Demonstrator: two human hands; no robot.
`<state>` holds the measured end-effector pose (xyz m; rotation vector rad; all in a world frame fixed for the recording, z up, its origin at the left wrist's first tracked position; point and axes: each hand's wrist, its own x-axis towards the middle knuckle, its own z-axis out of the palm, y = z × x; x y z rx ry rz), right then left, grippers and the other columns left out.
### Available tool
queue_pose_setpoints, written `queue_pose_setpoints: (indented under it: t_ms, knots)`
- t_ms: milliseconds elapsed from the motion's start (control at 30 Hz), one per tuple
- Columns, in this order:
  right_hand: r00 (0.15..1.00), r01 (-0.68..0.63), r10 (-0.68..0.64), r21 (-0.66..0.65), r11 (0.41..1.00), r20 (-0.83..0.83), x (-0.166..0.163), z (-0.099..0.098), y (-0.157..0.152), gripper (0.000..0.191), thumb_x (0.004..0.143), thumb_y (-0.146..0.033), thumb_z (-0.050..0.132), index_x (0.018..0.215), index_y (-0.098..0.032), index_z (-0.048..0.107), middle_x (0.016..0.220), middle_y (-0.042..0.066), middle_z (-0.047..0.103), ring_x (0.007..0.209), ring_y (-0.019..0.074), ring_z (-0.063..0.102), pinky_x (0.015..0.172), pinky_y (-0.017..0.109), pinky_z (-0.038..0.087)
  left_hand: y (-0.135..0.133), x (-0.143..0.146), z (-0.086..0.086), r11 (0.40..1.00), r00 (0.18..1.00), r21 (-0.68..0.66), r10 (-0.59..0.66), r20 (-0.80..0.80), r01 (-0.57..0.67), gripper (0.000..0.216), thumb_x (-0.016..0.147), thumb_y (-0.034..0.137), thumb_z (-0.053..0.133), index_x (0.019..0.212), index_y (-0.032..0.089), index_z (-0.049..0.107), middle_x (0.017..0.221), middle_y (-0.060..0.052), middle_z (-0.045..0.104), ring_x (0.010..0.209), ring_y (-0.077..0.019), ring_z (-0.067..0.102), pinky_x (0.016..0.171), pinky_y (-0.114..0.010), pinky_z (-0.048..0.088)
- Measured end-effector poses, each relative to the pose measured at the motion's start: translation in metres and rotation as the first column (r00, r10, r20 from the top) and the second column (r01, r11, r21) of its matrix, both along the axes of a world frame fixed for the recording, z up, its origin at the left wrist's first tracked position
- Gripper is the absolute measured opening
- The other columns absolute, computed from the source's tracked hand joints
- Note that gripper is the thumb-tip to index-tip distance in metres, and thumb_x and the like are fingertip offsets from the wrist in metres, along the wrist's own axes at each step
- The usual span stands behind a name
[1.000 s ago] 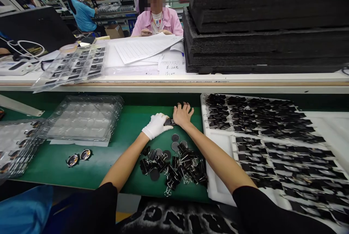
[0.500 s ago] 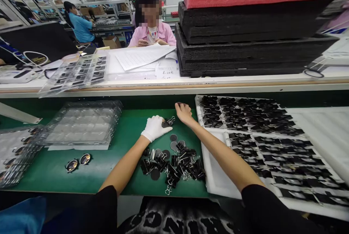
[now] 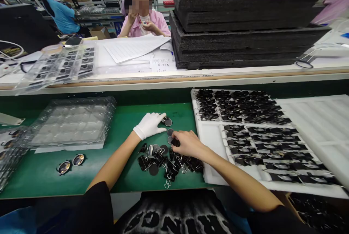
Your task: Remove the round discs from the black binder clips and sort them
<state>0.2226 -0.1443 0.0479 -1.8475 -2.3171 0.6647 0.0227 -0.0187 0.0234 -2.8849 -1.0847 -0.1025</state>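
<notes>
My left hand point(image 3: 149, 125), in a white glove, is over the green bench with thumb and forefinger apart. At its fingertips is a dark round lens-like piece point(image 3: 167, 121) with a wire part beside it; touching or just apart, I cannot tell. My bare right hand point(image 3: 188, 143) closes its thumb and fingers around a black binder clip point(image 3: 176, 142) at the upper edge of a heap of binder clips point(image 3: 171, 170). Dark round discs point(image 3: 153, 169) lie among the clips, and two grey discs point(image 3: 170, 132) lie between my hands.
Right stands a white foam tray point(image 3: 212, 143) with rows of clipped black pieces point(image 3: 240, 106). Clear plastic trays point(image 3: 73, 121) and two round tinted lenses point(image 3: 78, 159) lie left. Behind the shelf edge point(image 3: 122, 83) are black foam sheets point(image 3: 240, 50) and a person in pink point(image 3: 160, 23).
My right hand has come down toward me from the back of the bench onto the clip heap. The left hand's fingers have spread from around the clipped piece. The view has shifted slightly.
</notes>
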Motion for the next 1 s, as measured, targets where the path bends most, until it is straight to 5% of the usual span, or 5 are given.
queue_pose_setpoints:
  t_ms: [167,367,733,867,1000]
  knots:
    - [0.963,0.078,-0.076,-0.005,0.997,-0.258,0.007,-0.001,0.010,0.042,0.080,-0.035,0.073,0.118,-0.021,0.062,0.104,0.006,0.070,0.094,0.0241,0.066,0.080,0.034,0.047,0.014,0.003,-0.006,0.999,0.999,0.022,-0.032,0.043,0.031,0.080,0.083,0.059,0.073,0.153,0.030,0.045,0.155,-0.014,0.048,0.130,-0.0389,0.050,0.098,-0.048,0.042]
    - [0.916,0.035,-0.003,0.073,0.997,-0.402,0.031,-0.008,0.041,0.041,0.081,-0.027,0.074,0.119,-0.021,0.060,0.098,0.003,0.067,0.087,0.0193,0.066,0.077,0.030,0.050,0.031,0.001,-0.023,0.994,0.991,-0.105,0.028,0.133,-0.014,0.048,0.092,0.051,0.067,0.133,0.026,0.062,0.129,-0.010,0.066,0.117,-0.0306,0.059,0.097,-0.044,0.044]
    - [0.911,-0.360,0.371,0.092,0.928,-0.179,0.046,-0.005,0.137,0.034,0.070,-0.007,0.077,0.102,-0.020,0.071,0.109,0.006,0.072,0.104,0.0246,0.066,0.092,0.033,0.049,0.034,-0.006,-0.035,0.979,0.953,-0.152,0.170,0.252,-0.134,0.047,0.089,0.045,0.072,0.130,0.023,0.063,0.127,-0.009,0.068,0.117,-0.0299,0.060,0.099,-0.044,0.045]
    - [0.954,0.067,-0.034,0.102,0.993,-0.297,0.034,-0.009,0.138,0.036,0.088,-0.039,0.071,0.122,-0.028,0.066,0.131,0.005,0.064,0.125,0.0254,0.056,0.107,0.039,0.042,0.034,-0.006,-0.033,0.982,0.952,-0.140,0.159,0.261,-0.126,0.046,0.090,0.046,0.071,0.130,0.024,0.063,0.127,-0.009,0.068,0.116,-0.0296,0.060,0.097,-0.043,0.045]
    - [0.794,0.573,-0.525,0.087,0.815,-0.305,0.010,-0.025,0.148,0.055,0.106,-0.049,0.019,0.136,-0.019,0.054,0.139,0.022,0.052,0.137,0.0381,0.041,0.110,0.064,0.031,0.033,-0.005,-0.031,0.981,0.953,-0.152,0.161,0.257,-0.125,0.045,0.090,0.047,0.071,0.128,0.025,0.064,0.126,-0.008,0.068,0.114,-0.0292,0.061,0.096,-0.042,0.045]
